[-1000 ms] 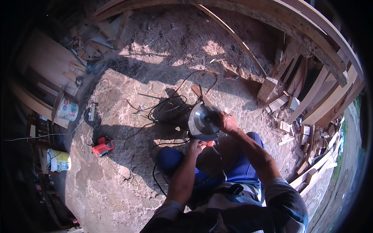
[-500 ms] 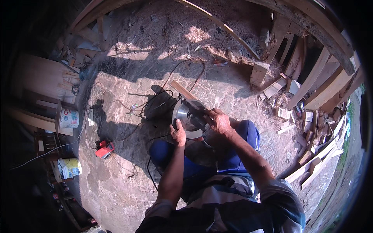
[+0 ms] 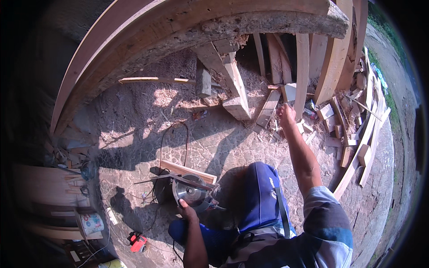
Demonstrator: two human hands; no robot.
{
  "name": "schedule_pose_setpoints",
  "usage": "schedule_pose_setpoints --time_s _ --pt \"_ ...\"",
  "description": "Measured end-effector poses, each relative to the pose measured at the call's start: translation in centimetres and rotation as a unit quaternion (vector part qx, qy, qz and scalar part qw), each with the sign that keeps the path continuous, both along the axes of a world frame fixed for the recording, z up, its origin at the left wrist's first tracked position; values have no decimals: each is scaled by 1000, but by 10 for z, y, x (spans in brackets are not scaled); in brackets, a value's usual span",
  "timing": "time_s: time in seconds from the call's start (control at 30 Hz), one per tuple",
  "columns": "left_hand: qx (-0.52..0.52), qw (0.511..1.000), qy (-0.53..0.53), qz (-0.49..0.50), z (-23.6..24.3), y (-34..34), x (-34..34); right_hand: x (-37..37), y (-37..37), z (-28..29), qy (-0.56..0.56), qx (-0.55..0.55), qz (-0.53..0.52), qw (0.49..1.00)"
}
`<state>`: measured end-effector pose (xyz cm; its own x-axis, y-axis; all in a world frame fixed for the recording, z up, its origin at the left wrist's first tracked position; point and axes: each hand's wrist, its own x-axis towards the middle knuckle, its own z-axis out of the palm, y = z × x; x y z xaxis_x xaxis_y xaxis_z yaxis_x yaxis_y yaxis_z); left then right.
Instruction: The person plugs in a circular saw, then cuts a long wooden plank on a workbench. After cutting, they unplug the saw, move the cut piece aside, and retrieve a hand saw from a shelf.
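Note:
A circular saw (image 3: 191,191) with a round grey blade rests low between my knees. My left hand (image 3: 189,211) grips its near edge, the thumb lying over the blade's face. Just beyond the saw lies a narrow wooden batten (image 3: 189,171), close to the saw's dark straight edge. My right arm is stretched out to the far right. There my right hand (image 3: 287,114) is among wood offcuts, beside a small pale block (image 3: 289,92). Its fingers are partly bent and point down, and whether they hold a piece is not clear.
A thick beam (image 3: 250,24) arches across the top, above a wooden post (image 3: 237,105). Long planks and offcuts (image 3: 328,111) are heaped at right. A red power tool (image 3: 137,242) stands on the floor at lower left, near a white bucket (image 3: 91,223). A cable (image 3: 187,138) loops beyond the saw.
My right hand has left the saw and reached far right to the offcuts. The view has swung right and forward. My left hand stays on the saw.

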<state>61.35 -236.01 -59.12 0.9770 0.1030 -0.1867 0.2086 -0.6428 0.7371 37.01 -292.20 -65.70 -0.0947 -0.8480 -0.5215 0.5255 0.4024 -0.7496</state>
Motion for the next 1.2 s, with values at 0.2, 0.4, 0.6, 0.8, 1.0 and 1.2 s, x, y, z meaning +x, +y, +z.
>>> schedule_pose_setpoints --time_s 0.2,0.4,0.6,0.8,1.0,1.2 --pt "-31 999 3 -29 -4 6 4 14 -64 -24 -68 91 -98 989" --pt "-1 999 -13 -37 -20 18 12 23 -89 -48 -88 156 -168 969" --pt "25 999 -25 -29 -27 21 15 29 -73 -18 -311 52 -126 941" --pt "62 995 -64 -52 -11 12 4 39 1 53 -408 29 -16 912" --pt "65 997 -14 32 -20 8 9 40 151 96 -362 -15 204 910" --pt "9 999 -46 0 -15 7 4 82 276 110 -5 -143 429 892"
